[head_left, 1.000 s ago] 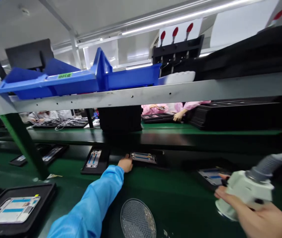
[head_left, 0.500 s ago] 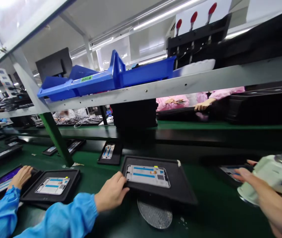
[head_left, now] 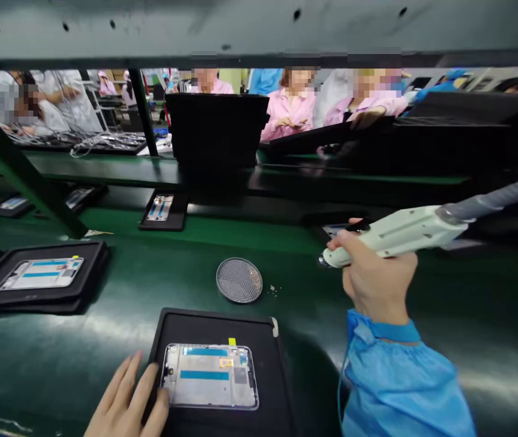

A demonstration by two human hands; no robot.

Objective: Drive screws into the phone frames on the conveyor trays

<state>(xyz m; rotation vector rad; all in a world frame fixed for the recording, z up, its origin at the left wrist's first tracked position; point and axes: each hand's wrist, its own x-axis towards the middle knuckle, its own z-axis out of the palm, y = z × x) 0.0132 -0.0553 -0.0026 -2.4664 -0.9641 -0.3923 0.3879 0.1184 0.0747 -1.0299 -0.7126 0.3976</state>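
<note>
The black tray (head_left: pixel 222 321) lies flat on the green bench (head_left: pixel 313 328), close in front of the person, with a phone frame (head_left: pixel 211 376) seated in its middle. The left hand's (head_left: pixel 126 400) fingers (head_left: pixel 124 379) lie loose and slightly spread along the tray's left edge, the thumb touching the frame's near-left corner; nothing is gripped. The tray looks light, thin and a bit flexible, so I'd say it is best slid, or lifted by the rim with support underneath. The frame looks thin, stiff and easy to bend or scratch, better taken by its long edges. Further out, the right hand (head_left: pixel 377 285) is closed round a pale handheld tool (head_left: pixel 399 233) with a grey hose, its nose pointing left above the bench. A round mesh disc (head_left: pixel 239 280) sits just beyond the tray.

Half a second ago the tray was further out, tilted over the disc, the left hand gripping its edge. Now the disc is uncovered, and the tool has come in from the far right.
</note>
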